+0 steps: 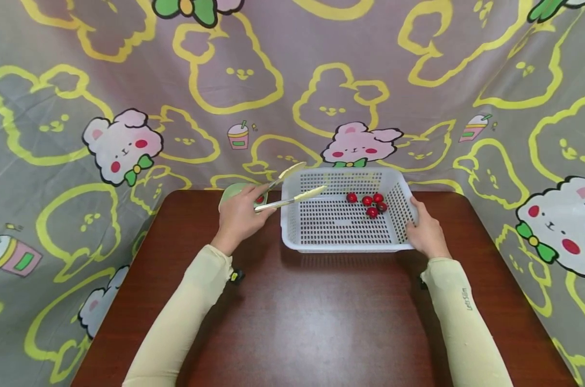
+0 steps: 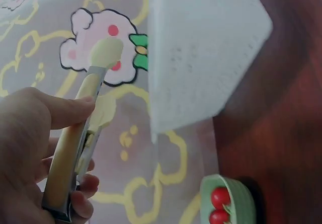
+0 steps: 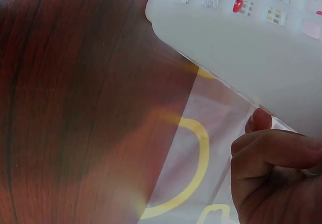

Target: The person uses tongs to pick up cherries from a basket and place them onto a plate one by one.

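My left hand (image 1: 239,216) holds a pair of tongs (image 1: 309,194) with pale yellow tips, spread apart over the left rim of a white perforated plastic basket (image 1: 341,248). In the left wrist view, thumb and fingers wrap the tongs' handle (image 2: 65,168), and nothing is between the tips. Several red cherry tomatoes (image 1: 367,200) lie inside the basket toward its right end. My right hand (image 1: 427,231) grips the basket's right rim, its fingers curled at the edge. Partly hidden behind the left hand is a light green bowl (image 1: 230,191); two tomatoes (image 2: 220,198) show in it.
The brown wooden table (image 1: 312,312) stretches in front of the basket toward me. A patterned cloth (image 1: 273,140) with cartoon animals hangs along the table's back and sides. The bowl stands close to the basket's left end, near the back edge.
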The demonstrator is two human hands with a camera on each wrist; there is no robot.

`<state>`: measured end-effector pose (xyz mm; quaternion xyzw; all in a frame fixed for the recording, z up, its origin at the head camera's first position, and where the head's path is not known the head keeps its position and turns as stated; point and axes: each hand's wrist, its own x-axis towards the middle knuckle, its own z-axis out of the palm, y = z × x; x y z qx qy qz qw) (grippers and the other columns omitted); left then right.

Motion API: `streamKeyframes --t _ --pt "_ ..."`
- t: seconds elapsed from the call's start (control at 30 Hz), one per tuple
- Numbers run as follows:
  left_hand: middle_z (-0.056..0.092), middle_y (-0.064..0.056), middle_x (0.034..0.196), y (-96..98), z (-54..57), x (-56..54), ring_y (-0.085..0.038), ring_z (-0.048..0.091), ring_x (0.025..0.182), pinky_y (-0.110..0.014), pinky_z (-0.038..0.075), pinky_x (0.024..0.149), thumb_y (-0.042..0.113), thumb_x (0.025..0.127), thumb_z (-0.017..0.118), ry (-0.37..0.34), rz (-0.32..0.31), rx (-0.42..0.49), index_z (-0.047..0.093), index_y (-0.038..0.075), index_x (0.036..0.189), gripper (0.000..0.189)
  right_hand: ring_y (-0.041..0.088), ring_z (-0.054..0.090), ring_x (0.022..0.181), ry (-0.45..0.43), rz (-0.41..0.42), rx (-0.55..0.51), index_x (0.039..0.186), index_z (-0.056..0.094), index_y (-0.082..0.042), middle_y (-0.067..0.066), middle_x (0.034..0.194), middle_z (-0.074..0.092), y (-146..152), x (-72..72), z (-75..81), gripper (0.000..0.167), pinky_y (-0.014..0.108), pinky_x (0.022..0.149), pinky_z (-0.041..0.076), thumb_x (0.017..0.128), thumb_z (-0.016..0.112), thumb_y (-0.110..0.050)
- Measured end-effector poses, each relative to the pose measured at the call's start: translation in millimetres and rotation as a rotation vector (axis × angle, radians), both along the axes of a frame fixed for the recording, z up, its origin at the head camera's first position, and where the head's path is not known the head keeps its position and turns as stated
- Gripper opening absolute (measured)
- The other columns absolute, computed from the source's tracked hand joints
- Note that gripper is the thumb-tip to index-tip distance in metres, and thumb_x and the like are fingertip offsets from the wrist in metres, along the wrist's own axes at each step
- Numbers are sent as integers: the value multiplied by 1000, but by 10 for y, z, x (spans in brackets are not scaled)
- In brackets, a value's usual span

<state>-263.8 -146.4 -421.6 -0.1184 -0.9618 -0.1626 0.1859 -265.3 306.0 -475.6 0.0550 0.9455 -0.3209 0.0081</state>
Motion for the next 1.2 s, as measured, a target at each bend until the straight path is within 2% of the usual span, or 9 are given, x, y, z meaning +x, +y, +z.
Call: streamKeyframes --t 0.13,0.3,0.37,0.53,0.7,0.8,0.93,1.03,1.2 --pt "69 -1 116 176 80 -31 -22 64 71 -43 50 60 47 88 78 -19 -51 -21 65 26 141 59 44 60 98 6 3 23 167 16 -15 40 137 52 -15 8 1 69 57 83 48 104 44 -14" --pt "65 -5 140 372 185 -60 -30 72 82 -47 55 68 51 90 75 -90 -89 -91 63 28 144 60 43 61 96 17 23 47 167 19 -16 40 135 54 -56 17 7 69 55 81 48 103 45 -14" --pt "63 -6 143 434 217 -83 -30 72 84 -47 55 67 51 91 75 -127 -103 -123 62 30 144 59 44 61 96 20 25 52 166 19 -16 40 133 55 -73 23 12 69 56 82 48 103 45 -15" --pt "65 -4 139 548 261 -156 -29 72 91 -44 54 67 50 90 75 -186 -141 -178 63 29 144 60 44 62 95 32 32 67 166 19 -13 42 132 55 -119 52 16 69 58 83 48 102 45 -14" --pt "63 -2 142 631 288 -253 -29 68 116 -47 55 85 52 91 74 -267 -174 -202 62 29 145 60 44 63 94 19 43 47 166 17 -10 41 132 55 -161 91 16 69 56 81 50 102 45 -13" --pt "55 -1 154 683 312 -314 -27 58 136 -50 52 99 54 92 73 -336 -196 -244 61 31 146 59 44 62 96 3 39 31 166 15 -12 39 131 55 -169 103 18 69 54 81 49 103 44 -13" --pt "47 0 161 780 298 -392 -27 49 146 -53 46 109 53 93 71 -375 -248 -304 58 32 148 60 44 63 95 -8 26 39 166 14 -12 39 129 56 -150 115 19 70 53 80 49 102 43 -13" --pt "44 -1 163 870 245 -449 -28 49 145 -51 46 111 49 93 71 -369 -280 -314 56 30 150 62 44 63 95 -10 20 48 166 14 -12 39 126 58 -133 120 11 70 53 80 49 102 42 -13" --pt "44 0 163 1020 145 -537 -24 54 141 -45 47 111 48 93 73 -382 -292 -331 53 30 153 66 43 64 94 -26 20 40 166 12 -14 39 126 58 -135 120 7 71 51 78 49 102 41 -14"
